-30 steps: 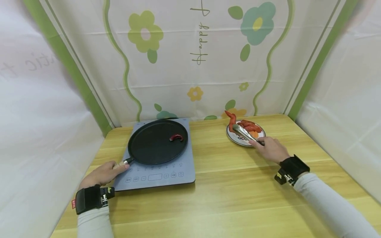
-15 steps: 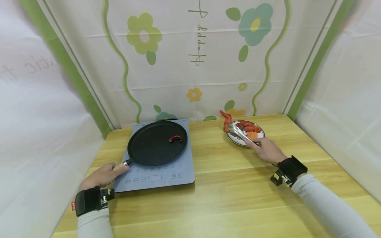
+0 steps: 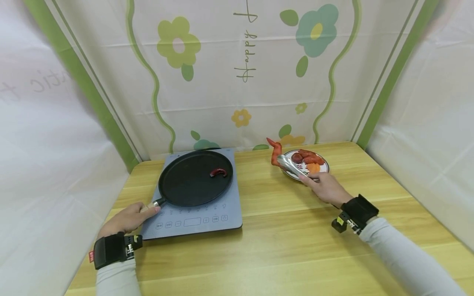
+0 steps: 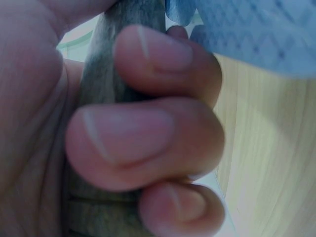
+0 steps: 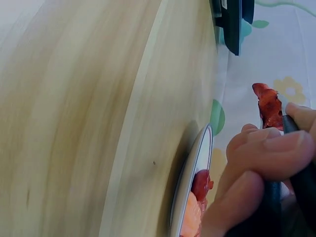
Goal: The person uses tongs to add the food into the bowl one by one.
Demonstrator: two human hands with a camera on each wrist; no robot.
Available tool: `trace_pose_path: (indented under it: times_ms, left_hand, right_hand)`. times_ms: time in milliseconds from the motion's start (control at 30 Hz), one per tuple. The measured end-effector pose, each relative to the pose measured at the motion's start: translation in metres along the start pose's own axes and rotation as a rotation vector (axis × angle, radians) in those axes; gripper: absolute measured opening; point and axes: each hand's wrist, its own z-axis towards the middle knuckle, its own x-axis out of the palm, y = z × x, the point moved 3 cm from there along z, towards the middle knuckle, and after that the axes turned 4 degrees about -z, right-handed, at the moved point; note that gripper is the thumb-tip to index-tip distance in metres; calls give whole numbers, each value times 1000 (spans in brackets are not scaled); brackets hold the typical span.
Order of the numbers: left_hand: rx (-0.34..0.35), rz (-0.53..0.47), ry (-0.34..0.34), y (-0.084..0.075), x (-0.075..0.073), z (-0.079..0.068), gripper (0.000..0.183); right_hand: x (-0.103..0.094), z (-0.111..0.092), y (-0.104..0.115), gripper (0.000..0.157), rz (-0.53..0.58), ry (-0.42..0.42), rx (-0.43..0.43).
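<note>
My left hand [image 3: 127, 216] grips the wooden handle [image 4: 106, 64] of a flat black frying pan [image 3: 189, 181], its fingers curled round it in the left wrist view. The pan sits on a grey induction cooktop [image 3: 212, 228], and a dark red curved chili [image 3: 218, 172] lies in it. My right hand [image 3: 327, 188] holds metal tongs [image 3: 290, 165] with dark handles. Pinched in their tips is a reddish chicken wing [image 3: 275, 153], raised at the left edge of a white plate [image 3: 294, 176]. In the right wrist view the wing [image 5: 269, 106] is partly hidden by my fingers.
On the plate lie more reddish meat pieces [image 3: 312, 157], a round brown-red piece [image 3: 297, 158] and orange slices [image 3: 313, 167]. A white floral curtain [image 3: 214, 82] stands behind the wooden table [image 3: 266, 246], with white cloth on both sides.
My right hand has moved left with the tongs, carrying the chicken wing from over the plate to its left edge. My left hand and the pan stay in place.
</note>
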Motion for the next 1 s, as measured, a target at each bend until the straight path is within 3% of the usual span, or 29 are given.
trace_pose_path:
  times_ms: [1000]
  left_hand:
    - [17, -14, 4, -2, 0, -2, 52]
  right_hand:
    - [19, 1, 45, 49, 247, 123, -57]
